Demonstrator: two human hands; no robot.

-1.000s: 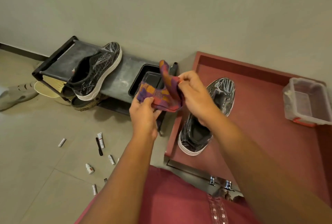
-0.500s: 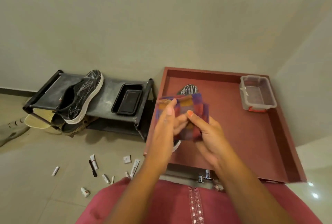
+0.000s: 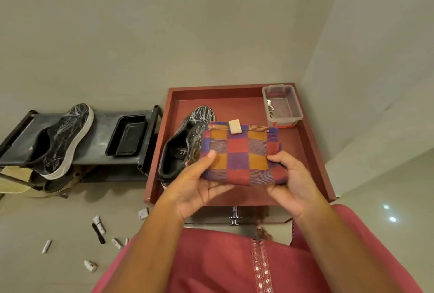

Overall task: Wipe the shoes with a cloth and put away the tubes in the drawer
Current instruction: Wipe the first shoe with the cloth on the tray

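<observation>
Both hands, left hand (image 3: 199,187) and right hand (image 3: 291,182), pinch folded cloth (image 3: 242,154); soft, light, floppy. Shoe (image 3: 185,144) at 10 o'clock: grip heel.

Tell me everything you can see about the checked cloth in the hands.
The cloth is a woven square-check fabric in red, orange and purple, folded into a flat rectangle. A small pale label sits at its far edge. The left hand and right hand pinch its near corners, holding it above the red tray, partly covering the black shoe.
</observation>
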